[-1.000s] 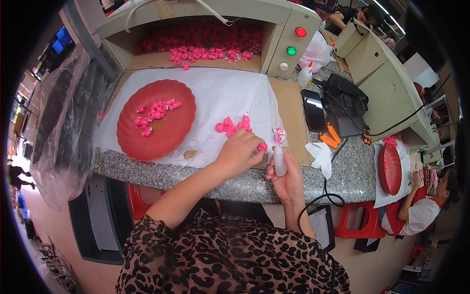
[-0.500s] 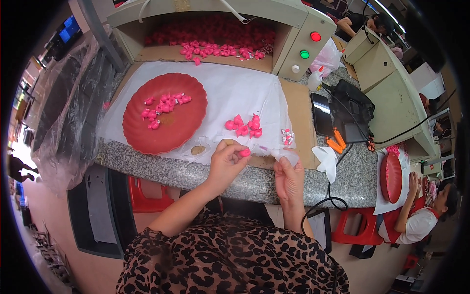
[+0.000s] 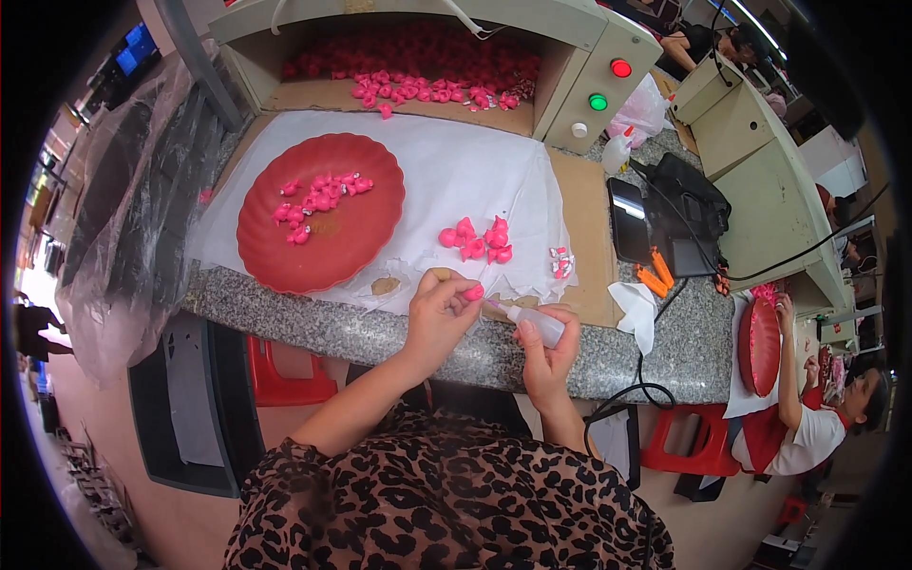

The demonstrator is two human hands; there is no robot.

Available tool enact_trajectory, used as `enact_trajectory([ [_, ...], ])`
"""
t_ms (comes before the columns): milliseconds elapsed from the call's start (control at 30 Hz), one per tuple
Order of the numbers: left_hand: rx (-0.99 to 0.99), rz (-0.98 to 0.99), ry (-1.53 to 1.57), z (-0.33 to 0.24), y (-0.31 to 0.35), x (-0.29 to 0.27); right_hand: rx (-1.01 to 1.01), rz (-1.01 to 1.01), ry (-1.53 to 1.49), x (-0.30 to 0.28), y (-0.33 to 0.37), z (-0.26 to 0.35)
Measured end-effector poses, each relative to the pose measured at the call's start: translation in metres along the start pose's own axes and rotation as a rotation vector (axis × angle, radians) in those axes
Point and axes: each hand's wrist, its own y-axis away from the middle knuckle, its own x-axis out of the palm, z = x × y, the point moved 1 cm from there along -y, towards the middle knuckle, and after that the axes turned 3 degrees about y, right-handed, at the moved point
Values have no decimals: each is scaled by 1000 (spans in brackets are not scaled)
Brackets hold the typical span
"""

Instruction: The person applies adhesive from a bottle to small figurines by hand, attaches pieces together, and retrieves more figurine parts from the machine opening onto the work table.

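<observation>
Between thumb and fingertips my left hand (image 3: 439, 315) pinches a small pink figure (image 3: 473, 293) above the front edge of the bench. My right hand (image 3: 549, 353) grips a translucent squeeze bottle (image 3: 538, 326), its thin nozzle pointing left and close to the figure. Whether the nozzle tip touches it I cannot tell. Several like pink figures (image 3: 472, 241) lie in a cluster on the white paper just beyond my hands. To their right sits a little group of pink-and-silver pieces (image 3: 560, 263). On the left a red scalloped plate (image 3: 366, 233) holds more pink figures (image 3: 328, 195).
A beige machine (image 3: 570, 95) with a red and a green light stands behind, pink figures heaped in its opening. To the right are a phone-like black device (image 3: 628, 223), a black bag (image 3: 686, 204), orange tools (image 3: 654, 275) and a white cloth (image 3: 635, 313). A co-worker (image 3: 807, 423) sits far right.
My right hand has turned the bottle so its nozzle now comes to the pink figure. The left hand stays nearly in place. The co-worker's arm has reached toward the other red plate.
</observation>
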Motion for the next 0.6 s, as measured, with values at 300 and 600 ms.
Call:
enact_trajectory([
  [300, 14, 5, -18, -2, 0, -1, -79, 25, 122, -4, 1, -6],
  [600, 16, 5, 0, -1, 0, -2, -74, 22, 133, -4, 0, -8],
])
